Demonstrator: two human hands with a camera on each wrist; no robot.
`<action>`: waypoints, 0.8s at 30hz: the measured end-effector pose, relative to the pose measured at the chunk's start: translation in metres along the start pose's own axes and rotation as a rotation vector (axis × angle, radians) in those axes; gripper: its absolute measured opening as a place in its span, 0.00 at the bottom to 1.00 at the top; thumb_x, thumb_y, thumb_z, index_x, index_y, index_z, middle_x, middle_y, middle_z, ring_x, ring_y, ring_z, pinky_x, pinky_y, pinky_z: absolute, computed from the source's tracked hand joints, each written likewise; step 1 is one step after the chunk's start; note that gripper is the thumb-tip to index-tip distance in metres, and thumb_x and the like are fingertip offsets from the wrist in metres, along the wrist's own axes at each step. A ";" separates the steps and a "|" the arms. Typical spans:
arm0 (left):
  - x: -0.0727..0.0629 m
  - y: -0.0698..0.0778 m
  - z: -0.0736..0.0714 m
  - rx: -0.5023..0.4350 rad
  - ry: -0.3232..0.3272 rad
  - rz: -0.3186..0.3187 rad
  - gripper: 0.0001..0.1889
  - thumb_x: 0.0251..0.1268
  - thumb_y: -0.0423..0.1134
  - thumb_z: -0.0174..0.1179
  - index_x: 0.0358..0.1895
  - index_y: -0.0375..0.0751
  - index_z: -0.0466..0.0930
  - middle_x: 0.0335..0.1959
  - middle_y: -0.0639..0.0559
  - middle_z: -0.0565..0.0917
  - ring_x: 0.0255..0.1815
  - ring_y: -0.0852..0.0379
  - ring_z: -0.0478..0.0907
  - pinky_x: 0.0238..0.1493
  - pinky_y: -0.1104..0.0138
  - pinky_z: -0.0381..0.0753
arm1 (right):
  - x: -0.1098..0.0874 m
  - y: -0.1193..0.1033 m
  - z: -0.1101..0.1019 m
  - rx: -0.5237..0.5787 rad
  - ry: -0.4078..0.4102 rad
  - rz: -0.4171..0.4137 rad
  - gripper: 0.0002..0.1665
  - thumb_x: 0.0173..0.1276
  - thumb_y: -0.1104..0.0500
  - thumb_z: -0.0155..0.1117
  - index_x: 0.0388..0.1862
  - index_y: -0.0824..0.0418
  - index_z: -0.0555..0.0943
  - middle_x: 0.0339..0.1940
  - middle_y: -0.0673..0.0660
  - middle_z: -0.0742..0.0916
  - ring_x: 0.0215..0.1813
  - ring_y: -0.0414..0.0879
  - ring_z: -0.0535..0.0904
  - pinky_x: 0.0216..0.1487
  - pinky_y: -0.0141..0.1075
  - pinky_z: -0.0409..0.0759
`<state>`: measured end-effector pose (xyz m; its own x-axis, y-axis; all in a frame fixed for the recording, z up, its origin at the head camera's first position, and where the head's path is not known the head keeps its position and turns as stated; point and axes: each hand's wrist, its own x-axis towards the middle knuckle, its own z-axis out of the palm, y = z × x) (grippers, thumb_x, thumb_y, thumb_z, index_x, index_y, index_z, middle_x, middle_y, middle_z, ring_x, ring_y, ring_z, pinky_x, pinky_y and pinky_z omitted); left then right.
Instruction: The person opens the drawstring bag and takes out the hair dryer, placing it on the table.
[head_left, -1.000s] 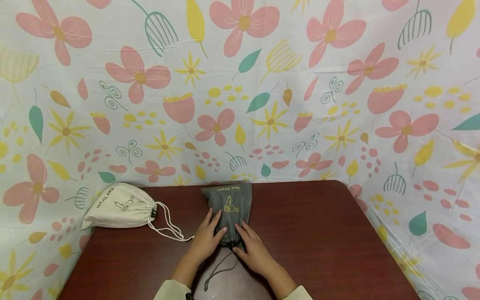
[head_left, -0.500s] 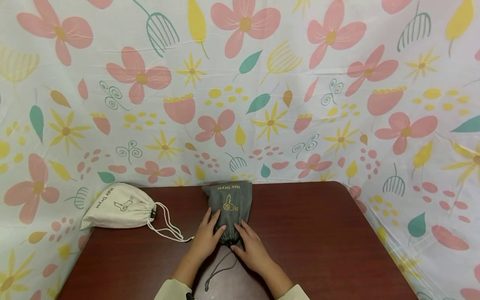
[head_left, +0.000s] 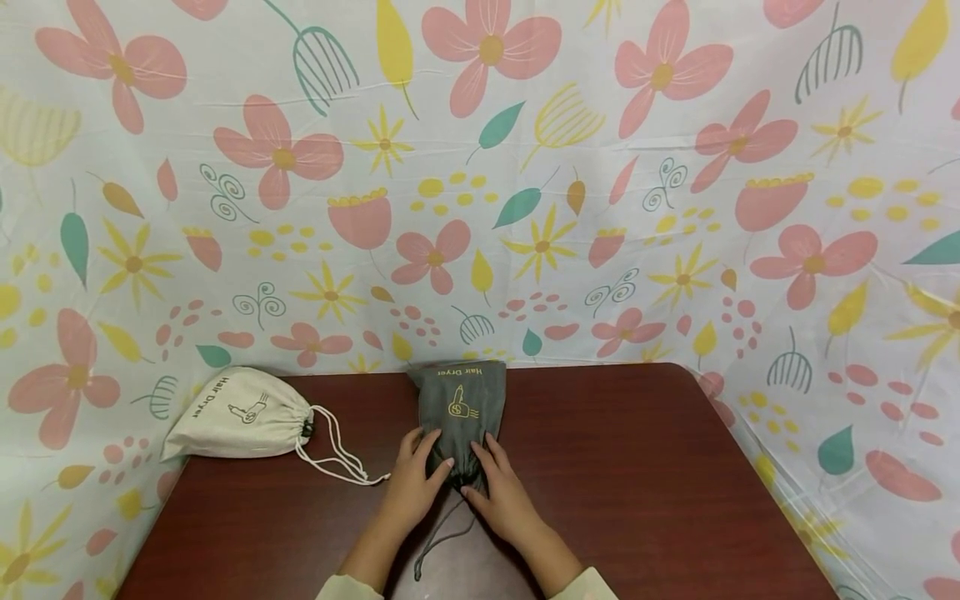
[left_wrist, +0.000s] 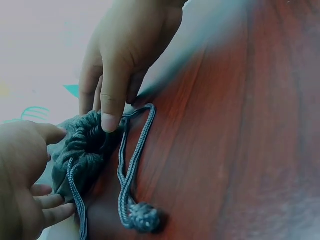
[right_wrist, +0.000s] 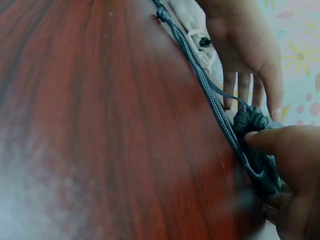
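A dark grey drawstring bag [head_left: 480, 387], printed with "Hair Dryer" and a yellow dryer outline, lies at the table's back edge, its gathered neck towards me. My left hand [head_left: 408, 487] rests against its left side near the neck, fingers loosely bent. On the opposite side my right hand [head_left: 513, 504] touches the neck, its thumb on the gathered cloth. The right thumb [right_wrist: 265, 140] lies over the bag's puckered mouth [right_wrist: 250, 120] in the right wrist view. From the neck a grey knotted cord [left_wrist: 135, 170] trails onto the table. Whatever the bag contains is hidden.
A cream drawstring bag [head_left: 247, 429] with the same print lies at the back left, its white cords [head_left: 337, 450] reaching towards my left hand. The dark red wooden table [head_left: 660, 483] meets a floral cloth backdrop [head_left: 570, 308] behind and at the sides.
The fingers of both hands have slid a little towards me along the grey bag's sides, more so on the left. The grey bag has shifted very slightly right. The cream bag stays put.
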<state>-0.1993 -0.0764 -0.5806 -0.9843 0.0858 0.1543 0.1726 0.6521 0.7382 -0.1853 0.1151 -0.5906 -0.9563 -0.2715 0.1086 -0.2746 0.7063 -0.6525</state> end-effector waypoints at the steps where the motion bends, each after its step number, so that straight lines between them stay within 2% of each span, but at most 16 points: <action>1: -0.002 0.001 -0.001 -0.008 0.011 0.001 0.30 0.71 0.51 0.62 0.73 0.47 0.70 0.74 0.35 0.63 0.71 0.35 0.70 0.63 0.41 0.75 | 0.000 0.000 0.000 0.003 0.006 0.003 0.44 0.71 0.50 0.68 0.80 0.57 0.60 0.83 0.65 0.57 0.74 0.65 0.70 0.63 0.55 0.78; 7: -0.008 0.003 -0.003 0.015 0.069 0.026 0.25 0.69 0.46 0.66 0.67 0.46 0.76 0.61 0.38 0.71 0.58 0.41 0.77 0.54 0.48 0.79 | -0.004 -0.001 -0.003 0.027 0.097 -0.007 0.42 0.68 0.54 0.71 0.77 0.59 0.65 0.79 0.67 0.63 0.70 0.65 0.73 0.59 0.54 0.80; 14: -0.013 0.002 -0.006 0.023 0.040 0.022 0.20 0.69 0.44 0.65 0.62 0.49 0.78 0.50 0.46 0.74 0.43 0.55 0.75 0.40 0.62 0.76 | -0.006 0.001 -0.004 0.013 0.183 -0.011 0.31 0.66 0.58 0.73 0.66 0.61 0.74 0.60 0.62 0.74 0.58 0.54 0.80 0.54 0.45 0.82; 19: -0.015 -0.002 -0.004 0.038 0.031 0.061 0.16 0.67 0.41 0.66 0.56 0.51 0.79 0.44 0.50 0.77 0.43 0.57 0.78 0.40 0.65 0.77 | -0.006 0.002 -0.005 0.027 0.181 -0.022 0.20 0.65 0.61 0.72 0.54 0.61 0.78 0.48 0.57 0.79 0.48 0.49 0.81 0.48 0.38 0.82; 24: -0.016 -0.004 -0.002 0.051 0.045 0.084 0.15 0.65 0.40 0.67 0.53 0.52 0.80 0.43 0.51 0.77 0.43 0.55 0.79 0.41 0.63 0.78 | -0.005 0.002 -0.004 0.022 0.175 -0.038 0.16 0.64 0.61 0.72 0.49 0.60 0.79 0.44 0.54 0.81 0.45 0.48 0.81 0.48 0.37 0.82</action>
<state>-0.1842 -0.0815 -0.5847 -0.9636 0.1083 0.2443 0.2509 0.6818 0.6871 -0.1812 0.1206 -0.5900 -0.9488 -0.1784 0.2608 -0.3102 0.6825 -0.6618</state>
